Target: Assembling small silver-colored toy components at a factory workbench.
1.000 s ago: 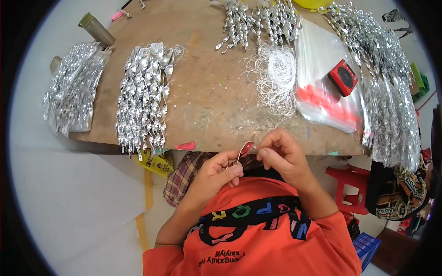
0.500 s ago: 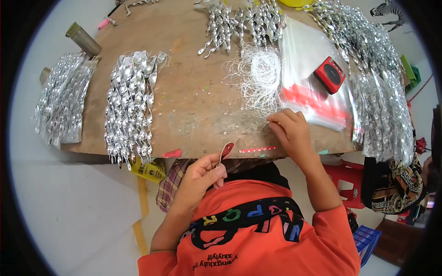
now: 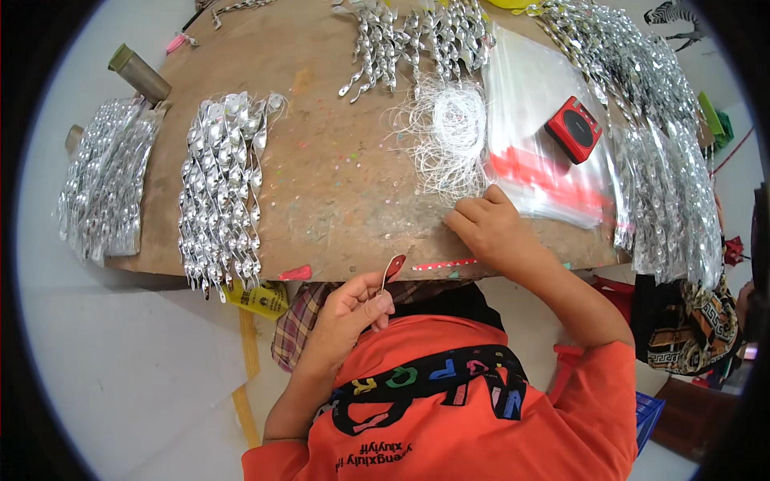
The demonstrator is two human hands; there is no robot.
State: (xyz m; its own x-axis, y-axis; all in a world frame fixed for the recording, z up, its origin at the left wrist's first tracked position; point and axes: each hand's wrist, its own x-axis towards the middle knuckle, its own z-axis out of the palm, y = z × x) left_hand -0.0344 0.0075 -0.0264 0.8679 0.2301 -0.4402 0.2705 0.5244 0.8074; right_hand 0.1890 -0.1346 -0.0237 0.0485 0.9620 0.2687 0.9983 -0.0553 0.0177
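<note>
The left hand (image 3: 349,315) pinched one red-faced strip (image 3: 394,268) between thumb and fingers, near the table's front edge. The right hand (image 3: 486,228) was loosely curled beside one tangle of white cords (image 3: 457,132); its grip could not be told. One cluster of twisted silver strips (image 3: 223,180) overhung the scuffed, speckled brown table (image 3: 345,168). One red device (image 3: 573,130) sat on clear bags (image 3: 521,88). Beyond, one zebra figure (image 3: 678,20) marked the pale wall.

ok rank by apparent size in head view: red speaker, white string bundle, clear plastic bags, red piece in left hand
Largest to smallest:
clear plastic bags
white string bundle
red speaker
red piece in left hand
</note>
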